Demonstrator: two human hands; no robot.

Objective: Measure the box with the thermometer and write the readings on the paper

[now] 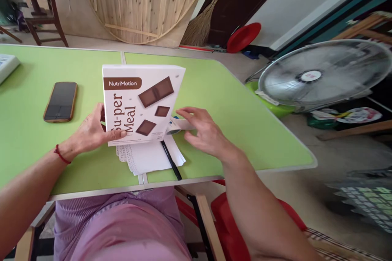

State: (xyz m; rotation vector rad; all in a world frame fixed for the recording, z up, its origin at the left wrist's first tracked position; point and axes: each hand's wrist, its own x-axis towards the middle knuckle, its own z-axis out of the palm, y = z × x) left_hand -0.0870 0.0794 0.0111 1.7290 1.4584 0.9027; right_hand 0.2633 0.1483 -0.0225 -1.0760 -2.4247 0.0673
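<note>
The box [142, 110] is held by the left hand [88, 131], front turned toward the near edge of the worktop [245, 126], long axis unclear; the right hand's [208, 134] fingers are parted, open room left rightward.

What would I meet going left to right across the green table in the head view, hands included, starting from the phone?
Phone → left hand → box → right hand.

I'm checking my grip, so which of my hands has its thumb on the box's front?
The left hand, with the red bracelet: its thumb lies on the white box. The right hand is beside it, thumb off its front.
</note>
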